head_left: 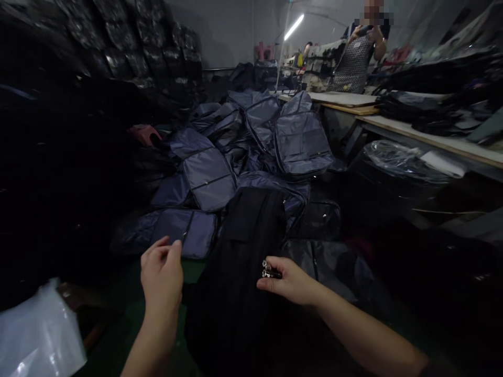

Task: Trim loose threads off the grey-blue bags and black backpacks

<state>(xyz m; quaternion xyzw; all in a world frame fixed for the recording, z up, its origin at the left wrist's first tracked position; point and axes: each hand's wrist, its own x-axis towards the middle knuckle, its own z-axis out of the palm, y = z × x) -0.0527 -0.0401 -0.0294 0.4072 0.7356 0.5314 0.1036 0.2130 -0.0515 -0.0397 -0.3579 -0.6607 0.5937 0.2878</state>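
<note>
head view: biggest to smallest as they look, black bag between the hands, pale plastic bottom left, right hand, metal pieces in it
1. Black bag
2. Pale plastic, partly cut off by the frame
3. Right hand
4. Metal pieces

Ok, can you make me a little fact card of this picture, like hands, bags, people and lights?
Left hand: left hand, fingers curled; can't tell if it holds anything
Right hand: right hand, pinching small shiny metal pieces
Between the hands: black bag
Beyond: pile of dark blue bags
Bottom left corner: pale plastic
Person: someone in a checked apron, at the back right
Light: bright tube
</note>
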